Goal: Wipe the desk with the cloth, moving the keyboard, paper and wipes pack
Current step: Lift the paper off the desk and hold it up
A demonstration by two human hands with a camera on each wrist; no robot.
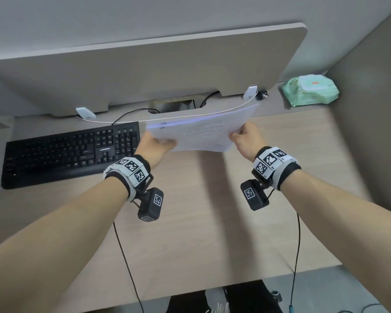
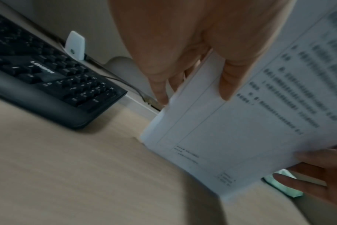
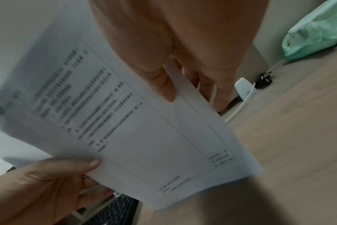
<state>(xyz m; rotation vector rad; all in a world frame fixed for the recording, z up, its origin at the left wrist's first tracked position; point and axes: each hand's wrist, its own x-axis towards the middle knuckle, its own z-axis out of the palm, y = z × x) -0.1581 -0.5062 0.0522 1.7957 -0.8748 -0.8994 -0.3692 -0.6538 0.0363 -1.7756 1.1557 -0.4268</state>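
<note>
Paper (image 1: pixel 201 132) held clear above the desk (image 1: pixel 190 222), pinched at its left edge by the left hand (image 1: pixel 155 145) and at its right edge by the right hand (image 1: pixel 246 141), thumbs on top; keyboard (image 1: pixel 70 152) at left; wipes pack (image 1: pixel 309 90) at far right corner.

Light: soft and even, from above; head view moderately bright, both wrist views dimmer.
Shadows: two broad soft bands on the desk (image 1: pixel 212 222) under the arms; dark shade under the paper (image 3: pixel 144 129) in the right wrist view.
Glare: bluish-white bloom along the paper's far edge in the head view.
Blur: motion smear on the paper text in both wrist views; desk right edge streaked.
Sharpest: keyboard (image 1: pixel 66 152) logo.
Distortion: wide-angle bending at edges; the partition (image 1: pixel 145 71) curves.
</note>
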